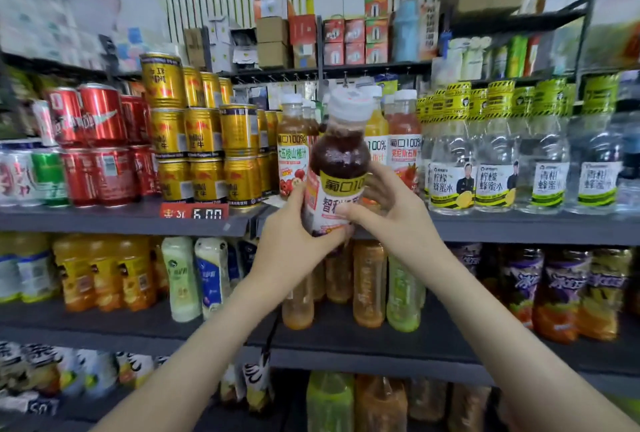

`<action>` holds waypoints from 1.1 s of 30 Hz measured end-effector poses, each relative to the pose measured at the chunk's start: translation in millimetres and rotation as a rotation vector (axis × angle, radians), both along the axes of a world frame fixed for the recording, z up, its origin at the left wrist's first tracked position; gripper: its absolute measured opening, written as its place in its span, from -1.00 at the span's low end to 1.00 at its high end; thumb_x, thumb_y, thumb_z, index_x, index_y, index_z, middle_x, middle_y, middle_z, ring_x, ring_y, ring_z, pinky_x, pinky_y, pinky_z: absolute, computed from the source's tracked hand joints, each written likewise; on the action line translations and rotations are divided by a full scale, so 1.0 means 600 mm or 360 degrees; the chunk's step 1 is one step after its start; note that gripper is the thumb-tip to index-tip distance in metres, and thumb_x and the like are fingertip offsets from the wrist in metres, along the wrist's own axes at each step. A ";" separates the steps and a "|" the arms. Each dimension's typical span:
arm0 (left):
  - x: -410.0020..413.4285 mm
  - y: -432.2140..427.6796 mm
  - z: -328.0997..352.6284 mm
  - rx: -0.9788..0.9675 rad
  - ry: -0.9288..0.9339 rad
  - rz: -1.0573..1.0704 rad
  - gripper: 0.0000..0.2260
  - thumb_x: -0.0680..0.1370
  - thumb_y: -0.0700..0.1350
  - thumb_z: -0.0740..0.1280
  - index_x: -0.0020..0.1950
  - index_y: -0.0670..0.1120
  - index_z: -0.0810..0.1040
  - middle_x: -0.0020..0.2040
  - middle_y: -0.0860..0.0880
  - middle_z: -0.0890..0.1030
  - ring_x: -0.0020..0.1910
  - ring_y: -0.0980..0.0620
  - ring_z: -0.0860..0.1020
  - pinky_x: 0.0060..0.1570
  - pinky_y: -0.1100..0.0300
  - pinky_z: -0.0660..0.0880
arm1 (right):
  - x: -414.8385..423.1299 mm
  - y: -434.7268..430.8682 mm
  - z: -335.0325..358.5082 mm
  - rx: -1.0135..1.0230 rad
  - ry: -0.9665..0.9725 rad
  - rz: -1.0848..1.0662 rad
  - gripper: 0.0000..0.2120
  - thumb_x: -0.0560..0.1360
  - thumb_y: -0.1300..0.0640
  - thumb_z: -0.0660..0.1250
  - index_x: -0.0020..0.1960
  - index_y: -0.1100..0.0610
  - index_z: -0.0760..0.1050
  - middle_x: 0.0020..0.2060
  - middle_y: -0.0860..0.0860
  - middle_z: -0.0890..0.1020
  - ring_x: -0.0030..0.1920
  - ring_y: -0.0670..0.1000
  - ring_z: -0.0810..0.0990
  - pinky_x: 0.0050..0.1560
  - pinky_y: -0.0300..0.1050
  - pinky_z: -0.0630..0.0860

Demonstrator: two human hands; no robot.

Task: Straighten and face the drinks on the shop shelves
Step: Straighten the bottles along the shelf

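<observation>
Left hand (294, 237): the fingers are curled round the lower left side of the dark juice bottle (341, 154) and grasp it near the base. Right hand (398, 220): the thumb lies across the front of the label and the fingers wrap behind the right side, so this hand grasps the same bottle. Both forearms enter from the bottom edge of the view.

The bottle is held upright, with its white cap (349, 104) uppermost and its label facing the camera. Its base is level with the front edge of the grey shelf (121, 220), near the middle of that edge. The hands cover the base, so it cannot be told whether it touches the shelf.

A row of juice bottles stands on that shelf directly behind the held bottle:
- a hawthorn juice bottle (292, 151) just to the left
- an orange juice bottle (376, 127) and a red juice bottle (403, 144) just to the right

Left of this row are gold cans (202, 141), stacked up to three high. Red cans (98, 120) come next, stacked two high, and green and white cans (48, 172) stand toward the left end. A red price tag (194, 212) hangs on the front edge below the gold cans. Clear bottles (453, 158) with yellow-and-black neck wraps run along the right half of the shelf.

The lower shelf (346, 336) carries orange drink bottles (104, 272) at the left and a pale green bottle (403, 293) beneath the right wrist
</observation>
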State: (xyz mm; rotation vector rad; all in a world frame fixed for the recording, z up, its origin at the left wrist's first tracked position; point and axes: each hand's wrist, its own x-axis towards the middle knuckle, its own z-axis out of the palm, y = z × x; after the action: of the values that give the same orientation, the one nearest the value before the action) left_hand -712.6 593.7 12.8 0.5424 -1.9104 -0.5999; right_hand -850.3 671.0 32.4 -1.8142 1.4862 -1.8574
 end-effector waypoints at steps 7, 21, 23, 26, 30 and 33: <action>-0.039 -0.098 0.058 0.0233 -0.0116 0.0131 -0.58 0.36 0.06 0.52 0.14 0.07 0.46 0.13 0.08 0.61 -0.01 0.16 0.52 -0.03 0.25 0.42 | -0.059 -0.064 0.003 0.0140 0.0076 -0.0618 -0.44 0.49 0.12 0.38 0.42 0.14 0.26 0.27 -0.02 0.48 0.27 -0.04 0.45 0.18 -0.30 0.36; -0.111 -0.182 0.049 0.0037 -0.0607 0.0270 -0.45 0.48 0.11 0.38 0.33 -0.13 0.30 0.25 -0.09 0.50 0.21 -0.10 0.47 0.05 0.08 0.45 | -0.064 -0.107 -0.035 0.0165 0.0586 -0.1032 -0.51 0.54 0.17 0.28 0.43 0.18 0.24 0.33 0.07 0.41 0.35 0.02 0.35 0.16 -0.40 0.17; -0.102 -0.157 0.037 -0.0139 -0.0562 0.0471 -0.42 0.51 0.06 0.35 0.41 -0.14 0.23 0.30 -0.13 0.45 0.26 -0.12 0.43 0.13 0.04 0.43 | -0.046 -0.101 -0.050 -0.0010 0.0634 -0.1055 -0.56 0.54 0.21 0.27 0.40 0.19 0.29 0.28 0.07 0.45 0.31 0.01 0.38 0.19 -0.43 0.15; -0.069 -0.102 -0.021 -0.0475 -0.0101 0.0500 -0.56 0.56 -0.10 0.30 0.39 -0.19 0.31 0.22 -0.16 0.46 0.23 -0.11 0.40 0.19 0.08 0.37 | -0.012 -0.086 -0.096 -0.0283 0.0739 -0.0968 -0.65 0.53 0.24 0.22 0.31 0.22 0.38 0.14 0.10 0.52 0.18 0.00 0.44 0.23 -0.33 0.28; -0.041 -0.050 -0.180 -0.0719 0.0082 0.0233 -0.78 0.57 -0.15 0.24 0.18 -0.18 0.48 -0.01 -0.11 0.52 0.01 -0.03 0.45 0.06 0.22 0.36 | 0.010 -0.065 -0.198 -0.0101 0.0784 -0.0798 -0.69 0.54 0.26 0.23 0.27 0.21 0.40 0.10 0.09 0.52 0.18 -0.03 0.44 0.24 -0.40 0.27; -0.044 -0.036 -0.281 -0.0317 -0.0245 0.0000 -0.77 0.60 -0.05 0.23 0.23 -0.10 0.44 0.05 -0.02 0.51 0.06 0.03 0.48 0.05 0.36 0.31 | 0.006 -0.047 -0.287 0.0234 0.0696 -0.0751 -0.70 0.56 0.23 0.23 0.29 0.18 0.40 0.12 0.07 0.51 0.19 -0.01 0.45 0.15 -0.37 0.31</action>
State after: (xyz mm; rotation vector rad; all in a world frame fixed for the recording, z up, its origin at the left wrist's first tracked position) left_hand -739.0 571.9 -155.6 0.4712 -2.0877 -0.3706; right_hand -846.7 642.9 -139.8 -2.0148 2.3067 -1.5063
